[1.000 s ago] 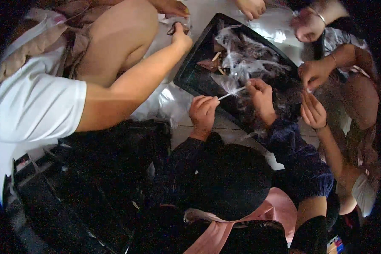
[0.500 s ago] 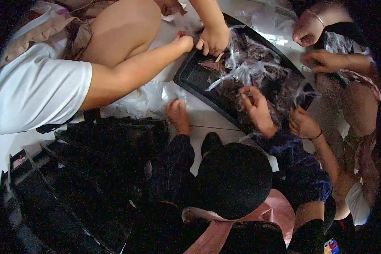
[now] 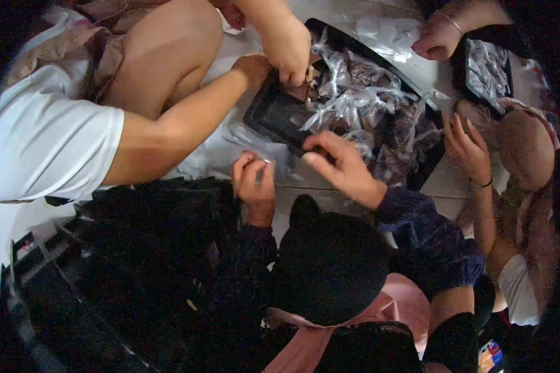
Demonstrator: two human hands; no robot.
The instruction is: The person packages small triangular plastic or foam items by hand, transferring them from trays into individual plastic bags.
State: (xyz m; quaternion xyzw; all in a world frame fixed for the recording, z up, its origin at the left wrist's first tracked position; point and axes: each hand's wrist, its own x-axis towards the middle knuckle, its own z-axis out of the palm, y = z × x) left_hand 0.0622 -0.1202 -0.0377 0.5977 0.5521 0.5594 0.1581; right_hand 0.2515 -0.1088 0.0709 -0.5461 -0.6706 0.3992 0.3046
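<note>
My left hand (image 3: 254,186), in a dark sleeve, is closed with its curled fingertips on the edge of a clear plastic bag (image 3: 264,149). To its right, my right hand (image 3: 345,165) reaches over the near rim of a black tray (image 3: 270,115). Its thumb and fingers are apart, with nothing visible between them. Several knotted clear plastic bags (image 3: 354,102) of dark brown pieces fill much of the tray. At the tray's far left end, a co-worker's hand (image 3: 289,59) touches loose brown pieces (image 3: 298,90).
Another person's open hand (image 3: 466,146) is beside the tray's right end, and a braceleted hand (image 3: 438,43) hangs beyond it. A smaller black tray (image 3: 488,68) with clear bags stands far right. Black ridged crates (image 3: 137,248) occupy the lower left. Dark-clothed knees (image 3: 330,267) are close below my hands.
My right hand has moved left from the bags to the tray's near rim. My left hand has turned upward and closed on the clear bag. The hand at right has moved off the bags.
</note>
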